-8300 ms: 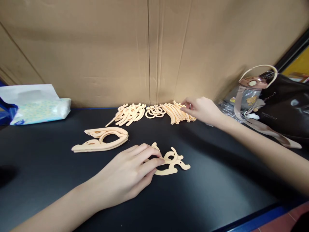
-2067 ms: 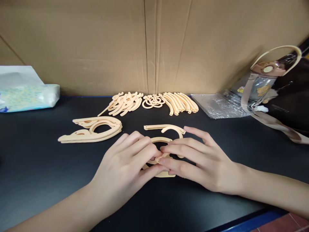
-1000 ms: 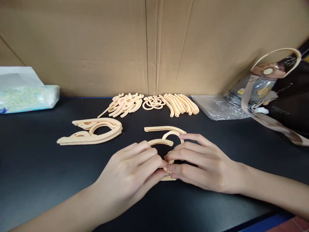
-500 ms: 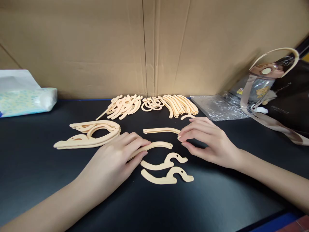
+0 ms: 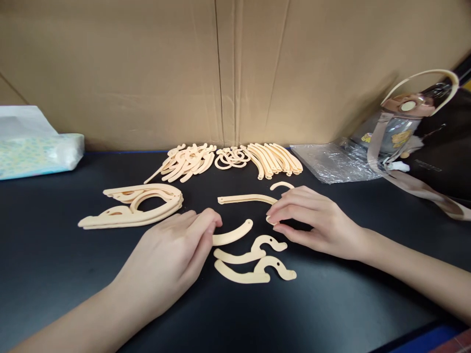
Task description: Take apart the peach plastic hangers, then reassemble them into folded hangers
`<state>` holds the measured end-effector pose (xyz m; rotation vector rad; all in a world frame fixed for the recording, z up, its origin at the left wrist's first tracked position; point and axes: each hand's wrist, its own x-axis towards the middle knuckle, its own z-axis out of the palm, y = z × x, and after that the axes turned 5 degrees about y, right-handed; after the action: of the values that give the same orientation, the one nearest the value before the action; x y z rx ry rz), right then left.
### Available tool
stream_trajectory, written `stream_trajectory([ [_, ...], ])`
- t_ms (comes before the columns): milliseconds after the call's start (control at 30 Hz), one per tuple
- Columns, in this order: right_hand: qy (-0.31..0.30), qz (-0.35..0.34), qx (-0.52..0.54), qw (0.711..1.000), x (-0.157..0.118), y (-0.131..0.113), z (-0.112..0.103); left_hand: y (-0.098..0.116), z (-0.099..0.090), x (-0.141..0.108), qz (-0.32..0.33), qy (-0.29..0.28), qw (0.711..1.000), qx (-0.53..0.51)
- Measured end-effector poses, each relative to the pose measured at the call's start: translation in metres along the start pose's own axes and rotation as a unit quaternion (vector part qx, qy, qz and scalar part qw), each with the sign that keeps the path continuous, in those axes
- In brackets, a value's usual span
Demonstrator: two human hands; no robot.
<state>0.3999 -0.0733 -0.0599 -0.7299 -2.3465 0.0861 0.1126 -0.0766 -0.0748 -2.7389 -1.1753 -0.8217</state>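
Note:
My left hand (image 5: 184,245) is closed, thumb and fingers pinching one end of a cream plastic curved hanger arm (image 5: 235,234). The arm's free end, with a small hole, points right. My right hand (image 5: 312,220) is closed on a thin curved hanger hook (image 5: 281,186); its arc sticks out above the fingers and a rounded end shows below the fingertips. Beside the right fingers lies a long hanger arm (image 5: 245,198), its right end hidden by that hand. Two wavy hanger pieces (image 5: 239,257) (image 5: 243,278) lie in front, one nearer me than the other.
At left rests a stack of folded hangers (image 5: 162,216). Along the back are piles of wavy pieces (image 5: 189,162), hooks (image 5: 232,158) and long arms (image 5: 275,159). A plastic bag (image 5: 331,164) and a strapped bottle (image 5: 401,127) stand right, a tissue pack (image 5: 40,152) far left. Cardboard rises behind.
The curved arm in my left hand has shifted left and tilted, its free end rising. My right hand has turned slightly, and more of the hook's arc shows above it.

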Motion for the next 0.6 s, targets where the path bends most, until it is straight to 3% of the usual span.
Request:
stream_trajectory([
  [267, -0.009, -0.019, 0.017, 1.000, -0.002, 0.003, 0.005, 0.010, -0.005, 0.007, 0.061, 0.014, 0.998, 0.006],
  [600, -0.026, -0.004, 0.053, 0.998, -0.004, 0.003, 0.006, 0.018, -0.008, 0.007, 0.010, -0.038, 0.996, -0.082],
])
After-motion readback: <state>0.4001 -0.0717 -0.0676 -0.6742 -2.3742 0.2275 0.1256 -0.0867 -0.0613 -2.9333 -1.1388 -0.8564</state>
